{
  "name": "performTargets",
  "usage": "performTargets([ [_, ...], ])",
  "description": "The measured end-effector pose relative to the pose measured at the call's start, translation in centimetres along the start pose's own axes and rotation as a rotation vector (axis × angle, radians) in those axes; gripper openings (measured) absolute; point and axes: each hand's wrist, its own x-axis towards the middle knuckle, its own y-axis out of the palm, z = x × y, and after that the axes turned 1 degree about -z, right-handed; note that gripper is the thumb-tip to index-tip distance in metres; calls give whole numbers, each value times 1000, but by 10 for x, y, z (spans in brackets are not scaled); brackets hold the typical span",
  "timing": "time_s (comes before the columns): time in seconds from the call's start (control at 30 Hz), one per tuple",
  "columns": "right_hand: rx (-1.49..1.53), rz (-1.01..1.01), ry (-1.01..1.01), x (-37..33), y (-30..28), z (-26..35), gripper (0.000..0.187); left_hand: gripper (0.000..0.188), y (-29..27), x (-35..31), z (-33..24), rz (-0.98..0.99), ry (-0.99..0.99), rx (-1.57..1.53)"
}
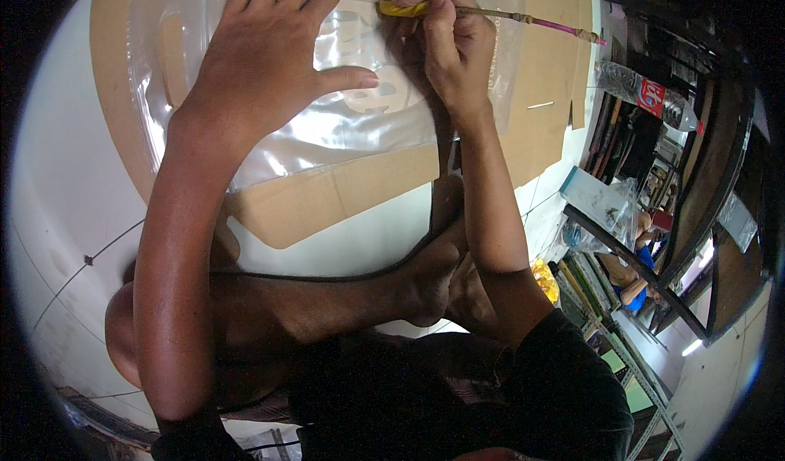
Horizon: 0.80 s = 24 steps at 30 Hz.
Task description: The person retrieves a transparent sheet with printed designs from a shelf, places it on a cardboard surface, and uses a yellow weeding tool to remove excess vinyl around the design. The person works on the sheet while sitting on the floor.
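My left hand (262, 68) lies flat with its fingers spread on a clear plastic sheet (343, 146). The sheet is glossy and has a long rounded slot at its left and tan letter shapes in a rounded layout. My right hand (458, 48) grips a thin stick-like tool (499, 15) with a yellow front end and a knobbed brown and pink shaft. Its yellow end points left, over the lettering; whether it touches the sheet I cannot tell. Beneath the plastic is brown cardboard (327, 203).
White floor tiles (65, 175) surround the cardboard, and my bent legs (327, 301) are just in front of it. To the right are a clear bottle with a red label (650, 97), a white box (593, 195), a dark rack (695, 166) and a person in blue (634, 285).
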Motion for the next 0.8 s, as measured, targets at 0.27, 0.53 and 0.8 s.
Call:
performTargets([
  [0.27, 76, -113, 15, 4, -5, -14, 40, 109, 1, 0, 2, -46, 28, -27],
  [0.53, 185, -64, -24, 10, -8, -19, 44, 109, 4, 1, 4, -67, 26, -26],
  [0.8, 54, -99, -24, 10, -3, -20, 40, 108, 1, 3, 2, -74, 26, -34],
])
